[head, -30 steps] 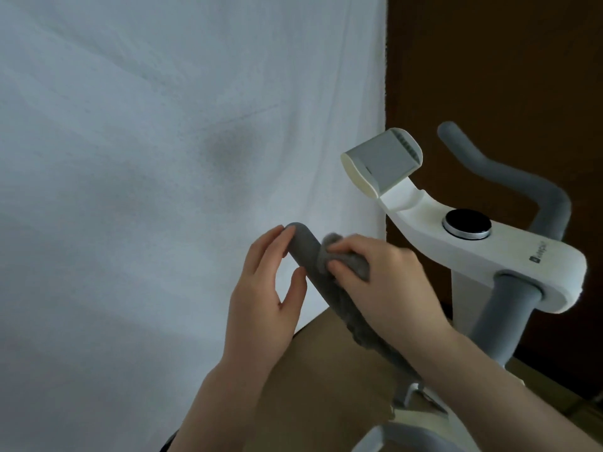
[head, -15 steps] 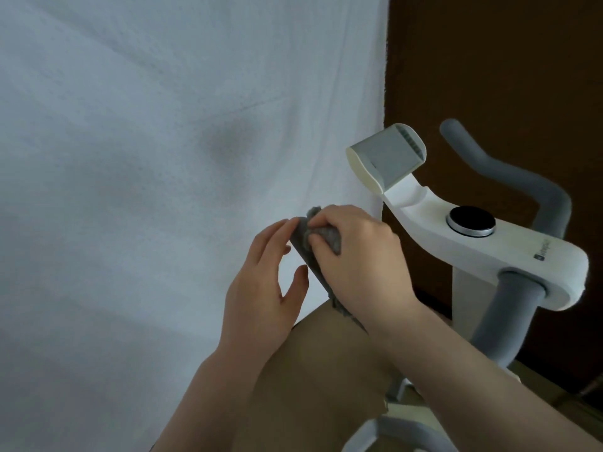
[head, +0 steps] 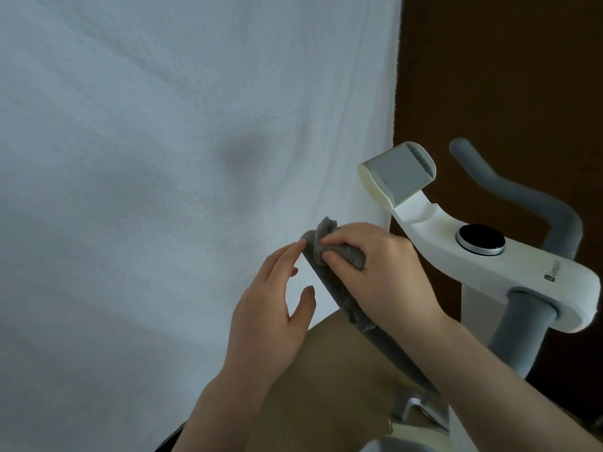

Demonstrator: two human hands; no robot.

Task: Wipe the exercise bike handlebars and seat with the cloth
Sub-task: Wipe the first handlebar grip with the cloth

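Observation:
The bike's left grey handlebar (head: 329, 282) rises diagonally toward the white sheet, its tip near the middle of the view. A grey cloth (head: 326, 231) is wrapped over that tip, and my right hand (head: 378, 269) grips cloth and bar together. Just left of the bar is my left hand (head: 270, 308), fingers straight, fingertips touching the bar near its tip. The right grey handlebar (head: 522, 194) curves up at the far right, untouched. The seat is not in view.
The white console arm (head: 522, 265) carries a black round knob (head: 480, 239) and a tilted grey device holder (head: 396, 172). A white sheet (head: 163, 158) hangs close behind the left bar. A dark brown wall fills the right background. A tan surface (head: 326, 386) lies below my hands.
My right hand slid the cloth up the left handlebar from its middle to its tip. My left hand stayed beside the bar, shifting slightly.

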